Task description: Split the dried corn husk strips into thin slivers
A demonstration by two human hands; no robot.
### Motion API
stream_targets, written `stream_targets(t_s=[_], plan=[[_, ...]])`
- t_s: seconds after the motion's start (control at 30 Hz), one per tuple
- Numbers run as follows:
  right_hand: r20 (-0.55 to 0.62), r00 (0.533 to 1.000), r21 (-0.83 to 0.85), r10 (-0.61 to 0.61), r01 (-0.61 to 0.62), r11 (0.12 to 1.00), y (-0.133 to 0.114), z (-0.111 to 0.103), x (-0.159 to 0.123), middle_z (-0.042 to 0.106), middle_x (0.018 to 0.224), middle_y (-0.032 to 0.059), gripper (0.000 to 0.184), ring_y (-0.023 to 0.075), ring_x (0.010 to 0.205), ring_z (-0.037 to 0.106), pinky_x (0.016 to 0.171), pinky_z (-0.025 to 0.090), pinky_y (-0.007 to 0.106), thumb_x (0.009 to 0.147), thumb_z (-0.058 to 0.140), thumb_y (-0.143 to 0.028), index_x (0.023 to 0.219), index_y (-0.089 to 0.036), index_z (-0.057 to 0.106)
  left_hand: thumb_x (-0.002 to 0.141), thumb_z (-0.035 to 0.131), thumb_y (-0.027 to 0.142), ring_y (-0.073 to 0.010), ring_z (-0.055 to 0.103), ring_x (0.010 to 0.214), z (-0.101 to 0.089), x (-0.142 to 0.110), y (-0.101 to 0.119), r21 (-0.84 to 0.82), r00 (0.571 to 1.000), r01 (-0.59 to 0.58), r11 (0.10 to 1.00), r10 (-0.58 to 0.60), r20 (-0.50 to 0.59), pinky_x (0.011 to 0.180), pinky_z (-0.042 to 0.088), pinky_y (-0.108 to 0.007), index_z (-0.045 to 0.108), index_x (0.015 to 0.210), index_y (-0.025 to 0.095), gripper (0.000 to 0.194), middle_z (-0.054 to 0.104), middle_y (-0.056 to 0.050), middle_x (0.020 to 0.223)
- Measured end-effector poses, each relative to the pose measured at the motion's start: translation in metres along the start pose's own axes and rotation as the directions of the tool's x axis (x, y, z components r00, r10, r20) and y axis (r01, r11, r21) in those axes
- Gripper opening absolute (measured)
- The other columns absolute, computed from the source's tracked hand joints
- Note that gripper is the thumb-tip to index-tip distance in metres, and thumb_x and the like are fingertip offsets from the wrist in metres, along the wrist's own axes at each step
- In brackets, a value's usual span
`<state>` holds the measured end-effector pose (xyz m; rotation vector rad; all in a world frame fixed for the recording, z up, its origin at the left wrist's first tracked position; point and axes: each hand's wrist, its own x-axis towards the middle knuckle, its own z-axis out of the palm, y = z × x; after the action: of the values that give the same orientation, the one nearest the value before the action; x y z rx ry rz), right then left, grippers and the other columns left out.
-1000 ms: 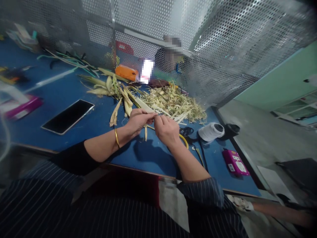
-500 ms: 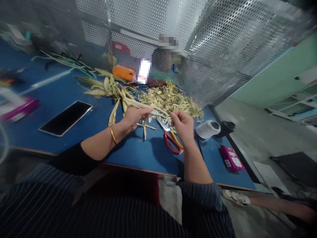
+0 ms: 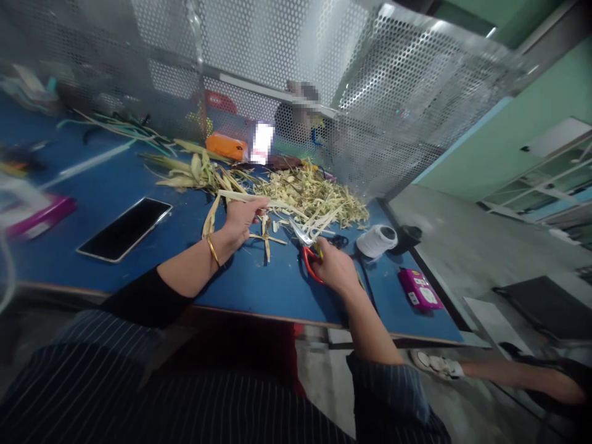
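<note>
My left hand [image 3: 240,217], a gold bangle on its wrist, is closed on a long pale leaf strip [image 3: 282,205] held just above the blue table [image 3: 139,179]. A small woven cross of strips [image 3: 265,235] lies right under that hand. My right hand [image 3: 333,265] has its fingers on the red handles of a pair of scissors [image 3: 306,245], whose metal blades point toward the leaf pile. Whether the scissors are lifted off the table I cannot tell.
A heap of pale leaf scraps [image 3: 319,197] lies behind the hands. A black phone [image 3: 124,229] is at the left, a white thread spool [image 3: 377,240] and a pink box [image 3: 420,290] at the right. Perforated metal screens [image 3: 370,105] wall the table's back.
My right hand has let go of the strip, dropped down and closed on the scissors. My left hand has kept the strip and moved slightly left.
</note>
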<state>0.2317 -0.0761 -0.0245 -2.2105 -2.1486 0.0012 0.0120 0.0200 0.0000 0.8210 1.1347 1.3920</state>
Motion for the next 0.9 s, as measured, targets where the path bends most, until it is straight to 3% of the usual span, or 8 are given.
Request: stream_targets(t_s=[0.1,0.2,0.27,0.33,0.4,0.57,0.73,0.9], plan=[[-0.078,0.997,0.410,-0.004,0.036,0.911,0.006,0.005,-0.001,0.069,0.103,0.0093,0.057,0.0239,0.090,0.065,0.080,0.048,0.036,0.077,0.053,-0.023,0.134,-0.020,0.048,0.066,0.075,0.019,-0.0064,0.051,0.053,0.000,0.002,0.001,-0.035,1.000,0.013,0.999,-0.014,-0.019,0.043,0.032,-0.017,0.068,0.066,0.011,0.010,0.062,-0.001,0.063],[0.001,1.000,0.860,0.014,-0.008,0.511,0.003,0.006,-0.003,0.063,0.085,0.0005,0.057,0.0152,0.068,0.059,0.066,0.049,0.030,0.072,0.060,-0.027,0.128,-0.022,0.049,0.066,0.074,0.019,-0.0056,0.050,0.052,0.003,0.004,-0.001,-0.105,0.999,0.045,0.993,-0.048,-0.019,0.045,0.033,-0.017,0.068,0.067,0.011,0.010,0.063,-0.001,0.063],[0.083,0.996,0.963,-0.028,-0.073,0.261,-0.004,0.003,-0.003,0.057,0.081,-0.0032,0.059,0.0111,0.061,0.054,0.057,0.045,0.025,0.067,0.068,-0.030,0.122,-0.024,0.049,0.066,0.075,0.019,-0.0054,0.050,0.052,0.008,0.006,-0.002,-0.152,0.998,0.053,0.987,-0.058,-0.028,0.045,0.033,-0.017,0.068,0.069,0.011,0.011,0.063,-0.001,0.064],[0.119,0.990,0.982,-0.076,-0.107,0.155,-0.011,0.000,-0.003,0.056,0.083,-0.0044,0.058,0.0089,0.061,0.051,0.054,0.042,0.022,0.065,0.073,-0.032,0.117,-0.025,0.049,0.065,0.076,0.018,-0.0057,0.052,0.052,0.014,0.008,-0.001,-0.190,0.997,0.047,0.981,-0.058,-0.051,0.046,0.033,-0.017,0.068,0.070,0.011,0.011,0.064,-0.001,0.064],[0.110,0.989,0.984,-0.098,-0.094,0.154,-0.018,-0.003,-0.002,0.056,0.084,-0.0047,0.058,0.0079,0.063,0.050,0.055,0.040,0.021,0.064,0.075,-0.034,0.115,-0.025,0.048,0.066,0.075,0.018,-0.0062,0.054,0.053,0.023,0.008,0.001,-0.219,0.994,0.041,0.975,-0.061,-0.086,0.046,0.034,-0.017,0.067,0.069,0.012,0.011,0.064,-0.002,0.064],[0.046,0.998,0.961,-0.051,-0.030,0.276,-0.030,-0.005,0.005,0.048,0.066,-0.0092,0.051,0.0074,0.055,0.045,0.052,0.037,0.021,0.065,0.075,-0.042,0.106,-0.022,0.052,0.068,0.073,0.020,-0.0081,0.057,0.056,0.046,0.005,0.002,-0.257,0.989,0.008,0.966,-0.047,-0.143,0.046,0.036,-0.017,0.067,0.071,0.011,0.012,0.065,-0.003,0.066],[0.030,0.999,0.979,-0.030,-0.023,0.203,-0.040,-0.004,0.016,0.047,0.060,-0.0093,0.045,0.0071,0.047,0.044,0.046,0.036,0.021,0.069,0.071,-0.048,0.102,-0.022,0.054,0.068,0.072,0.019,-0.0096,0.059,0.056,0.061,0.000,-0.008,-0.266,0.990,0.025,0.964,-0.062,-0.130,0.047,0.037,-0.019,0.067,0.072,0.011,0.010,0.066,-0.003,0.065],[0.025,1.000,0.986,0.008,-0.026,0.163,-0.046,-0.001,0.025,0.047,0.058,-0.0086,0.045,0.0068,0.043,0.042,0.042,0.033,0.021,0.068,0.070,-0.051,0.099,-0.020,0.059,0.066,0.072,0.018,-0.0103,0.060,0.056,0.063,-0.002,-0.014,-0.267,0.993,0.038,0.963,-0.065,-0.095,0.050,0.041,-0.021,0.067,0.071,0.011,0.010,0.065,-0.002,0.065]])
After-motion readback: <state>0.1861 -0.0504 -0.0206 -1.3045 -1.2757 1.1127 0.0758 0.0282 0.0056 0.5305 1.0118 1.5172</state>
